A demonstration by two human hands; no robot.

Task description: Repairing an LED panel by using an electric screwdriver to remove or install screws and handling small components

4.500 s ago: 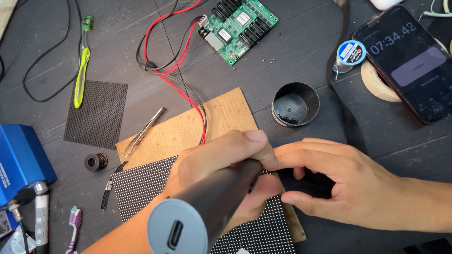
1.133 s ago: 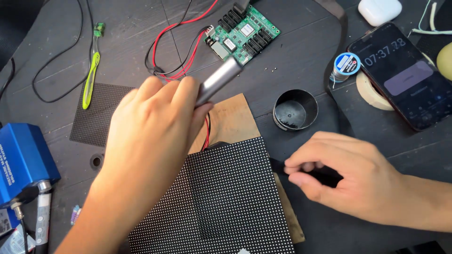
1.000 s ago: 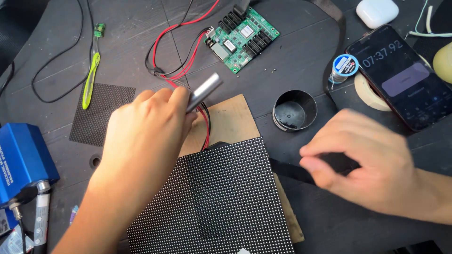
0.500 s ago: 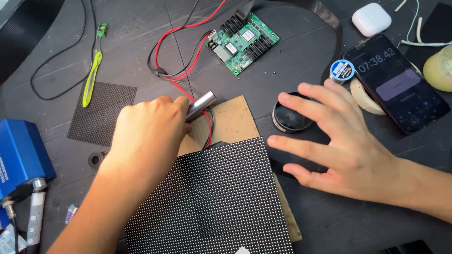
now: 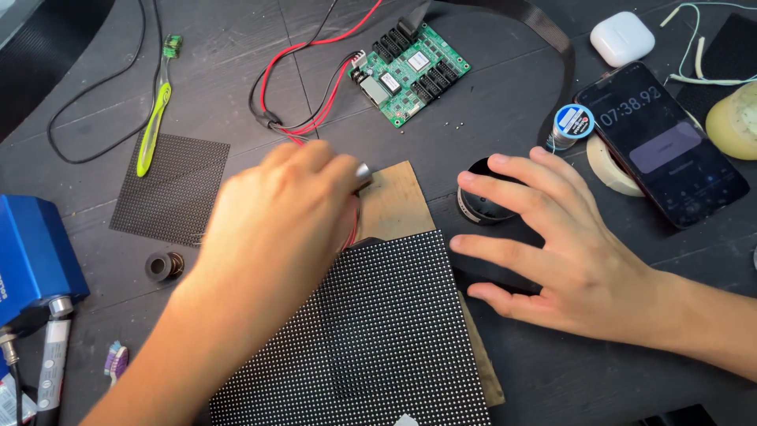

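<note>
Closest to the person lies a big black square panel covered in tiny dots [image 5: 371, 331], flat on a thin brown wooden board [image 5: 398, 201] that sticks out past its far edge. The left hand [image 5: 276, 221] is curled over the panel's far left corner, and its grip is closed around a shiny silver metal tube [image 5: 363, 173]; only the tip of the tube peeks out past the fingers, over the board. Red wires [image 5: 315, 95] run out from under this hand. The right hand [image 5: 552, 244] is wide open with its fingers spread, palm down, and has hold of nothing. It hovers over the dark tabletop [image 5: 505, 102] just right of the panel, and its fingertips reach the small round black metal cup [image 5: 482, 203]. To the far left sits a blue box [image 5: 35, 256], with a small dark wire spool [image 5: 164, 265] near it. Farther off lie a smaller black dotted square [image 5: 169, 189] and a green and yellow toothbrush [image 5: 156, 110] at its far edge. On the right, a black phone with a lit screen [image 5: 662, 142] rests beside a small blue and white reel [image 5: 572, 122]. Farthest away are a green circuit board [image 5: 410, 71], joined to the red wires, and a small white rounded case [image 5: 621, 38].
</note>
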